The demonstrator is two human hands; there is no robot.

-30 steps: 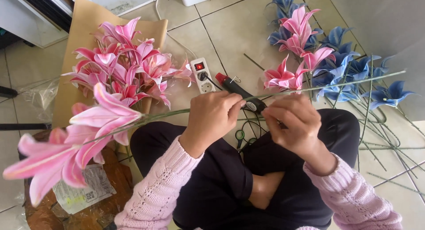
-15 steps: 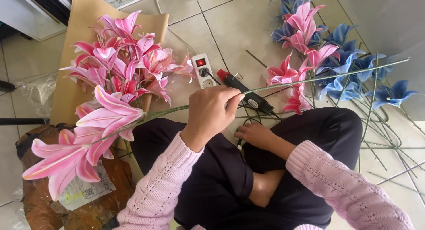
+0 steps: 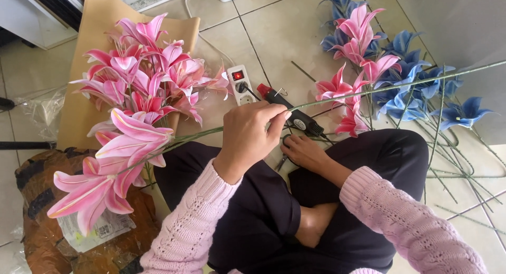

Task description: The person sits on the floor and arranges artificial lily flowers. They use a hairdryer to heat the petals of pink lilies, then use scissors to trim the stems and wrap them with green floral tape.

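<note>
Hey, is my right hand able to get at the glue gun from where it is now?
Probably yes: the right hand rests on the floor just below the glue gun, with only thin stems between them.

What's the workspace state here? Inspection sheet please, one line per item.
Surface: pale tiled floor; the person sits cross-legged on it.
Job's things: long green wire stem with big pink fabric lilies, lying across the lap; black glue gun with red tip on the floor.
Clutter: bunch of pink fabric lilies on brown paper; blue fabric flowers with loose stems on the right; brown wrapped bundle.
Hands: left hand has a pinching grip on the stem; right hand is down by small scissors below the glue gun, grip unclear.
Cables: white power strip with lit red switch, cord plugged in.
Surroundings: white appliance edge top left.
</note>
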